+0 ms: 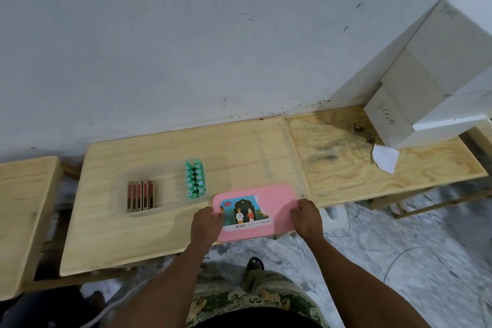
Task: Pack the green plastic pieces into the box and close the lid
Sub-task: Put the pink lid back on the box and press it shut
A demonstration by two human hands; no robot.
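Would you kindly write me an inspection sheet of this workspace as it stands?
Surface: plywood table, bare wood, dark stains toward the right.
Job's things: pink box at the near edge, closed; green plastic pieces on the table left of it, unpacked.
Clutter: red-and-brown sticks; paper scrap; white cartons.
Grippers: left hand and right hand grip the box's opposite ends.
Cables: thin wires on the floor.
Surroundings: grey wall; second table at left.

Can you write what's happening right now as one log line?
left hand: grips pink box | right hand: grips pink box | green pieces: in clear tray on table, not yet packed
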